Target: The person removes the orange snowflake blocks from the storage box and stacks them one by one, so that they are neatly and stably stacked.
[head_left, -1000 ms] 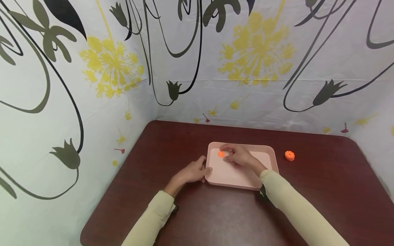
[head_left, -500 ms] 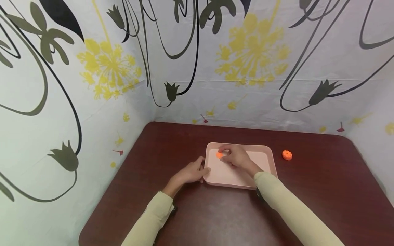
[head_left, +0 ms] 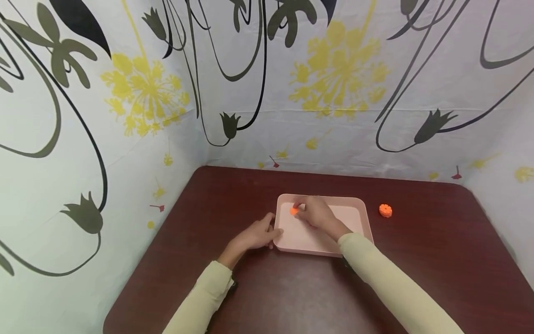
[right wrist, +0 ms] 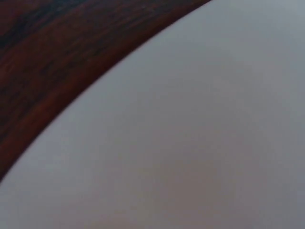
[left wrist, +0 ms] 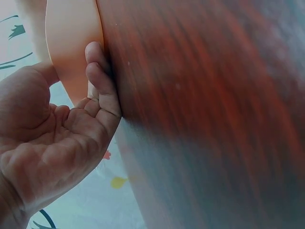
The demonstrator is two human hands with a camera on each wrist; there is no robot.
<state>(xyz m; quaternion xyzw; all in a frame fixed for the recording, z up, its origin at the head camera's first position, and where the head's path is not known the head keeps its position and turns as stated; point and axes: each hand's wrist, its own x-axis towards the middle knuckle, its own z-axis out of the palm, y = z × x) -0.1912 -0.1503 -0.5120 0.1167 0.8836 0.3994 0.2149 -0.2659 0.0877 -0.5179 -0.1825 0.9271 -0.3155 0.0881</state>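
Observation:
A shallow pink tray (head_left: 308,241) lies on the table, its left end gripped by my left hand (head_left: 254,234). In the left wrist view the left thumb reaches over the rim, and the curled fingers (left wrist: 108,98) lie against the outer wall. Inside the tray, near its back left corner, my right hand (head_left: 318,214) pinches a small flat orange piece (head_left: 294,211). Part of that piece is hidden by the fingers. The right wrist view shows only a blurred pale surface and some wood; the hand is out of its sight.
Right of the tray, a notched orange round piece (head_left: 385,210), apparently stacked, sits on the dark wooden table (head_left: 292,292). A patterned cloth (head_left: 346,139) hangs behind the table and along its left side.
The right thumb and fingers have closed onto the small orange piece in the tray. My left hand keeps its grip on the tray's left end. The whole head view has shifted slightly.

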